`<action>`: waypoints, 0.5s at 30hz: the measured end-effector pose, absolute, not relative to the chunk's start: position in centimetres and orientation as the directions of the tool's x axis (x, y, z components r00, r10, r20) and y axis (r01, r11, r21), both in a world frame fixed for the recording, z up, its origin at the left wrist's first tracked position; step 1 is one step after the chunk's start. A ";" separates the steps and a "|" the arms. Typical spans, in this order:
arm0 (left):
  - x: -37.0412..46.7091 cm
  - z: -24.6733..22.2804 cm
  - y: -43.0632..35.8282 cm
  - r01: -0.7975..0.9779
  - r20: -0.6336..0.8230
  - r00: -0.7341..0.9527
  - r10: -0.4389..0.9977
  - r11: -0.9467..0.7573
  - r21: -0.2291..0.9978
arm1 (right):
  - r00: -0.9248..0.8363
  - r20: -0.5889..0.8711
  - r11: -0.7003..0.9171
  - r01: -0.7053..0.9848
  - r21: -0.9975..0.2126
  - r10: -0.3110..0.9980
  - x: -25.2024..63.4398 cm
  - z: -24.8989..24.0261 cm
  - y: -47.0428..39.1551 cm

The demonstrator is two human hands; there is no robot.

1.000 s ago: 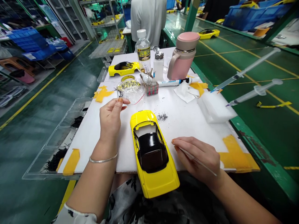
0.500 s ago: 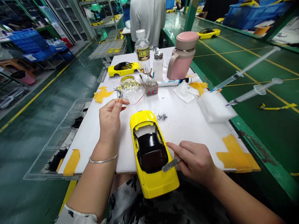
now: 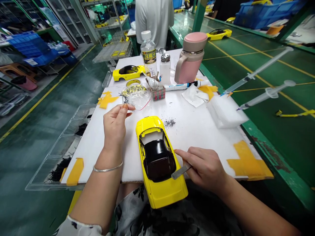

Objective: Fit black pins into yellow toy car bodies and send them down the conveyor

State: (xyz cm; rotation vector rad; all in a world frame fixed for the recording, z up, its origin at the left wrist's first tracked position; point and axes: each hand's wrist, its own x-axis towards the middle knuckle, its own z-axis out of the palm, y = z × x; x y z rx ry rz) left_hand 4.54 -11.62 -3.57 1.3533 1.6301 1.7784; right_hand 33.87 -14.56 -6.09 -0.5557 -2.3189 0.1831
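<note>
A yellow toy car body (image 3: 167, 193) with a black roof lies at the near edge of the white board, its near end overhanging. My left hand (image 3: 115, 124) is raised left of the car's far end, thumb and fingers pinched; whatever is between them is too small to name. Against the car's right side rests my right hand (image 3: 201, 164), fingers curled round a flat metal tool (image 3: 181, 171) whose end lies over the car's rear. Small black bits (image 3: 169, 123) are scattered on the board beyond the car.
Behind stand a clear bottle (image 3: 149, 55), a pump bottle (image 3: 165, 68), a pink mug (image 3: 190, 62) and a second yellow car body (image 3: 128, 72). Two syringes stick into white foam (image 3: 227, 113) at right. A clear tray (image 3: 59, 147) borders the left. A person in grey (image 3: 154, 23) stands beyond.
The view has shifted very slightly. Both hands and the yellow car body keep nearly the same places, and the grips look unchanged.
</note>
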 end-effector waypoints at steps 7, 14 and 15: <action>4.5 -3.6 -11.6 0.315 0.391 -0.467 0.793 -0.264 0.912 | -0.624 0.626 0.884 0.325 -0.335 0.467 34.0 -6.3 -14.5; 4.3 -3.7 -11.6 0.311 0.392 -0.467 0.793 -0.268 0.912 | -0.524 0.643 0.826 0.277 -0.492 0.559 34.3 -6.2 -14.6; 4.3 -3.7 -11.6 0.310 0.392 -0.469 0.791 -0.269 0.912 | -0.505 0.637 0.808 0.270 -0.524 0.582 34.4 -6.2 -14.6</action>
